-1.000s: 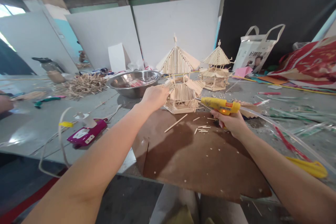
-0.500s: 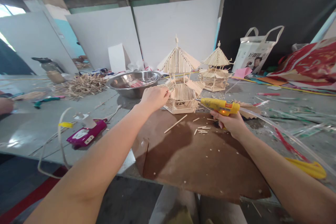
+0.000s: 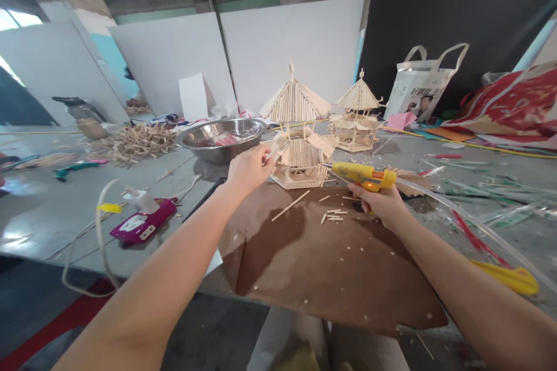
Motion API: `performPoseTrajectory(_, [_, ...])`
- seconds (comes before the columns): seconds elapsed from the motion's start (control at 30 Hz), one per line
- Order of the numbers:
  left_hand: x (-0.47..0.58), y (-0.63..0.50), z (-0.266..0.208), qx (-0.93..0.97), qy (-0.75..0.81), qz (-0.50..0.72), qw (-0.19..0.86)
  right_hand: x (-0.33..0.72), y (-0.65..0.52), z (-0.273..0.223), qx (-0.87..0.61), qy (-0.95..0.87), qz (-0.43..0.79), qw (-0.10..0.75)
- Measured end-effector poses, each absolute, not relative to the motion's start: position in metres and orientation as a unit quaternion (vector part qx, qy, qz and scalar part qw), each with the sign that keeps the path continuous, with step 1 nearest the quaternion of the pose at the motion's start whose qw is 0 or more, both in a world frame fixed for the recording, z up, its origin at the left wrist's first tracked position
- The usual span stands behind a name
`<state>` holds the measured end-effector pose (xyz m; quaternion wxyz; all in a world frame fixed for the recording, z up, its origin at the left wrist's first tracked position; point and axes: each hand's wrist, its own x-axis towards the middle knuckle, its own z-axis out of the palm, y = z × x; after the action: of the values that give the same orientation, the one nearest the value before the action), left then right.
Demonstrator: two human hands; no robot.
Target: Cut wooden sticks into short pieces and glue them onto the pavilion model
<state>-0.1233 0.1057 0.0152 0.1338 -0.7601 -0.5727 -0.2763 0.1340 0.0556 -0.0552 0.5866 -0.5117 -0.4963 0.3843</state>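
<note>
A pavilion model (image 3: 300, 156) built of thin wooden sticks, with a pointed upper roof and a wider lower roof, stands upright at the back of a brown board (image 3: 331, 272). My left hand (image 3: 250, 169) is at the left edge of its lower roof, fingers bent together. Whatever they pinch, if anything, is too small to make out. My right hand (image 3: 383, 204) is wrapped round the handle of a yellow hot glue gun (image 3: 363, 175), whose nozzle points left at the model's right side. Several short sticks (image 3: 335, 215) and one longer stick (image 3: 290, 205) lie on the board.
A second stick pavilion (image 3: 354, 127) stands behind to the right. Left of the models are a steel basin (image 3: 209, 151), a pile of twigs (image 3: 139, 142) and a purple power strip (image 3: 143, 221). A yellow-handled tool (image 3: 509, 278) and plastic scraps lie at right.
My left hand has drawn back slightly to the left and down from the model's roof. The right hand and glue gun have stayed nearly in place.
</note>
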Motion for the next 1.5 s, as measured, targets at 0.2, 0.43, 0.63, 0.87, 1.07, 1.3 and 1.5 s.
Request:
performPoseTrajectory(0.2, [-0.113, 0.1, -0.014, -0.756, -0.584, -0.294, -0.013, 0.136, 0.057, -0.057, -0.515, -0.512, 0.371, 0.579])
performPoseTrajectory(0.43, [-0.103, 0.099, -0.027, -0.666, -0.616, -0.416, -0.054, 0.137, 0.057, -0.057, -0.518, -0.513, 0.366, 0.578])
performPoseTrajectory(0.63, [-0.108, 0.11, -0.014, -0.681, -0.565, -0.465, 0.023, 0.135, 0.056, -0.056, -0.507, -0.508, 0.38, 0.584])
performPoseTrajectory(0.87, [-0.105, 0.117, -0.002, -0.736, -0.526, -0.419, 0.085, 0.135, 0.056, -0.054, -0.511, -0.5, 0.383, 0.585])
performPoseTrajectory(1.07, [-0.105, 0.117, -0.001, -0.741, -0.541, -0.386, 0.098, 0.135, 0.054, -0.052, -0.519, -0.508, 0.38, 0.572])
performPoseTrajectory(1.3, [-0.107, 0.12, 0.0, -0.748, -0.536, -0.376, 0.111, 0.136, 0.055, -0.054, -0.527, -0.509, 0.376, 0.567])
performPoseTrajectory(1.5, [-0.108, 0.119, 0.0, -0.756, -0.528, -0.361, 0.138, 0.135, 0.055, -0.053, -0.528, -0.501, 0.384, 0.568])
